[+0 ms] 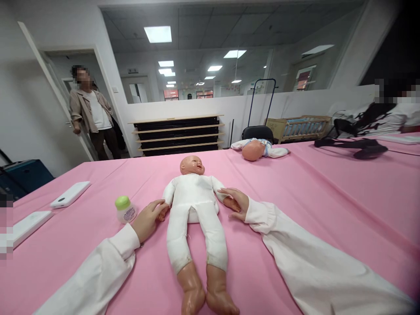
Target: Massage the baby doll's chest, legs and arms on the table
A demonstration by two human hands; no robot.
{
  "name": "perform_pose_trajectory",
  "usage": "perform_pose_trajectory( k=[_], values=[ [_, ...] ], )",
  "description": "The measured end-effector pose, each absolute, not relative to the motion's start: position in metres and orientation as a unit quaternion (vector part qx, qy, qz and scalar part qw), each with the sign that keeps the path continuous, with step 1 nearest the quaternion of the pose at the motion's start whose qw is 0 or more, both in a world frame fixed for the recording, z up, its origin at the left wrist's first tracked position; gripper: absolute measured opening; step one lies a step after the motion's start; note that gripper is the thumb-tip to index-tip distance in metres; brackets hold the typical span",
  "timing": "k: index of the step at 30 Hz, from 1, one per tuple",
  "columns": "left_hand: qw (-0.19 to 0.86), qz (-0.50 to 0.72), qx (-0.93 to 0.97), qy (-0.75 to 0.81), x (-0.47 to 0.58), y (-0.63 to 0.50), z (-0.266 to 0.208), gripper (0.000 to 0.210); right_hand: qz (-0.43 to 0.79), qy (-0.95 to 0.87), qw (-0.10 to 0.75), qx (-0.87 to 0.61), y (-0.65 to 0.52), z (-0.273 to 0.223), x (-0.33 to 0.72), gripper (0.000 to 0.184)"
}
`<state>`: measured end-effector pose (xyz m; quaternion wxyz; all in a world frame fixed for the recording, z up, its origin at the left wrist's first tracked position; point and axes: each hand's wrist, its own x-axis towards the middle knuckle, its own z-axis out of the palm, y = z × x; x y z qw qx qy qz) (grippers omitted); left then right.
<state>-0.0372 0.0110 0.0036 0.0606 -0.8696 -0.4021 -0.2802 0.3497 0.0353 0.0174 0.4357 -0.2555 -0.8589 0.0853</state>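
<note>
A baby doll (pixel 193 192) with a white cloth body and bare plastic head, hands and feet lies on its back on the pink tablecloth (pixel 138 280). Its head points away from me and is turned to the right. With its fingers closed around the doll's hand on the left side, my left hand (pixel 149 221) rests beside the body. My right hand (pixel 239 203) has the doll's other hand between thumb and fingers. Just left of my left hand stands a small jar (pixel 126 212) with a green lid.
Two white devices (pixel 70 194) lie at the left. A second doll (pixel 254 148) in pale clothes lies at the far edge, with a black strap-like item (pixel 367 148) to its right. A person (pixel 95 113) stands in the doorway; another person (pixel 408 113) is at the right.
</note>
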Motion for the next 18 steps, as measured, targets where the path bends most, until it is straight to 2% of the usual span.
perform_pose_trajectory(
  k=[4, 9, 14, 18],
  values=[
    [0.086, -0.302, -0.861, -0.400, -0.038, 0.009, 0.005, 0.046, 0.016, -0.857, 0.452, -0.247, 0.031, 0.023, 0.350, 0.059],
    [0.178, -0.352, -0.844, -0.364, -0.034, 0.000, 0.014, 0.034, -0.117, -0.853, 0.460, -0.217, 0.027, 0.041, 0.355, 0.037],
    [0.272, -0.358, -0.853, -0.264, -0.032, -0.033, 0.035, 0.032, -0.167, -0.832, 0.503, -0.165, 0.005, 0.079, 0.338, 0.032],
    [0.340, -0.409, -0.798, -0.281, -0.073, -0.066, 0.062, 0.027, -0.146, -0.813, 0.542, -0.155, -0.036, 0.117, 0.316, 0.043]
  ],
)
